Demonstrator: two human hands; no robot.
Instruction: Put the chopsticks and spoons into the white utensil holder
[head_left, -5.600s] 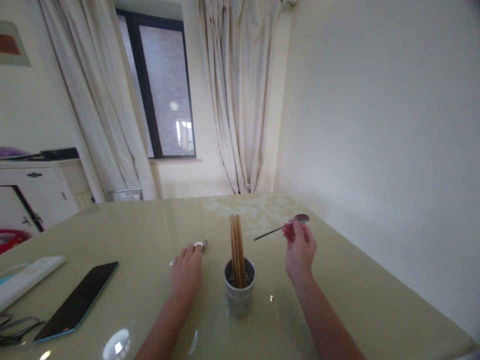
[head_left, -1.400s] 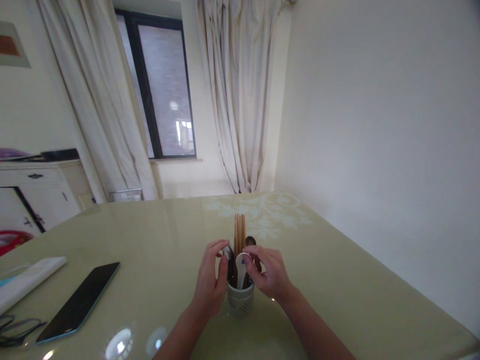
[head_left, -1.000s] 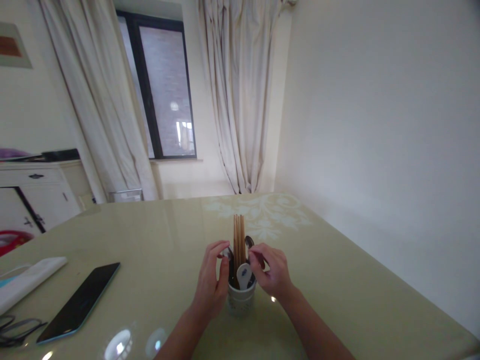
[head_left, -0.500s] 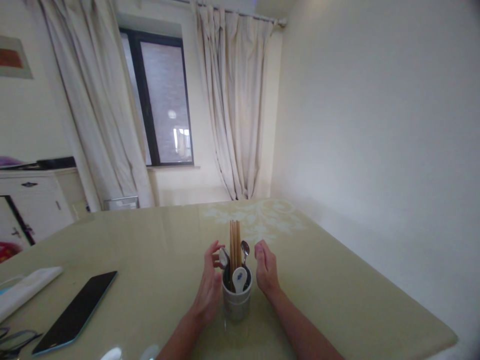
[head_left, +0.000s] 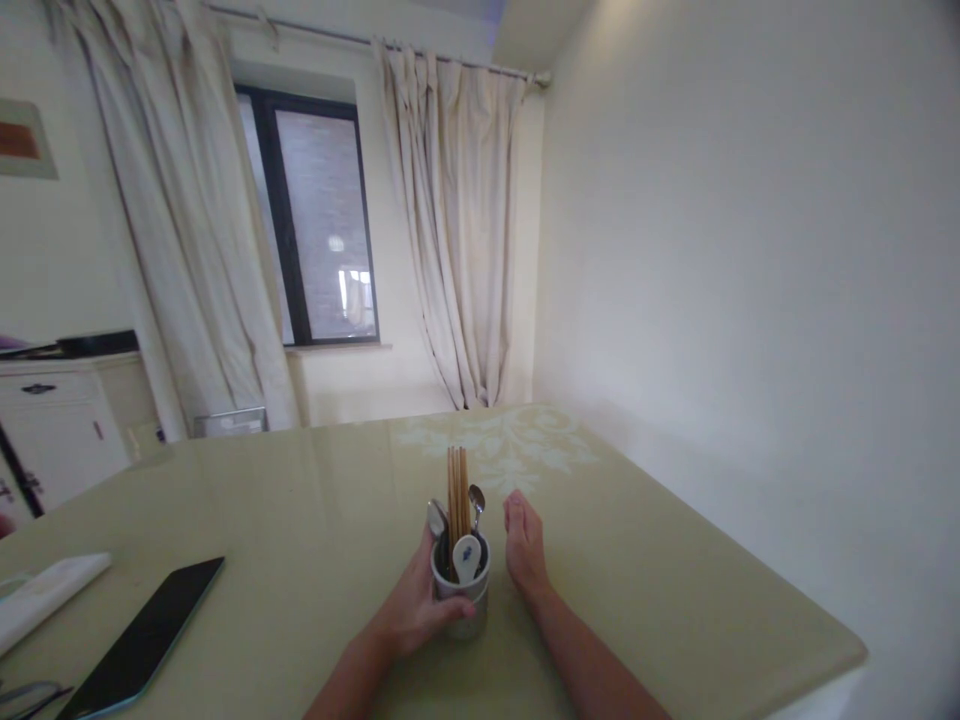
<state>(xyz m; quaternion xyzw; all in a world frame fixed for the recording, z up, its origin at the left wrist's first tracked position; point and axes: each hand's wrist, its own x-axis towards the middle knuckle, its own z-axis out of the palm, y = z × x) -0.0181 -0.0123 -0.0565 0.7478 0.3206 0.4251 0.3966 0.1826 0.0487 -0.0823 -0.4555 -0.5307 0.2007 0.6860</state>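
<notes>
Utensil cup [head_left: 482, 598] in the head view stands upright on the table [head_left: 300, 560], well apart from its far edge, carrying chopsticks [head_left: 457, 500], two metal spoons [head_left: 477, 497] and one ceramic spoon [head_left: 466, 555]. Left hand [head_left: 412, 605] is grasping this cup around its side; right hand [head_left: 525, 545] is just beside, apart from it, clenched or not I cannot tell.

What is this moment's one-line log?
left hand: around cup; right hand: beside cup, apart; in cup: chopsticks, white spoon, two metal spoons
</notes>
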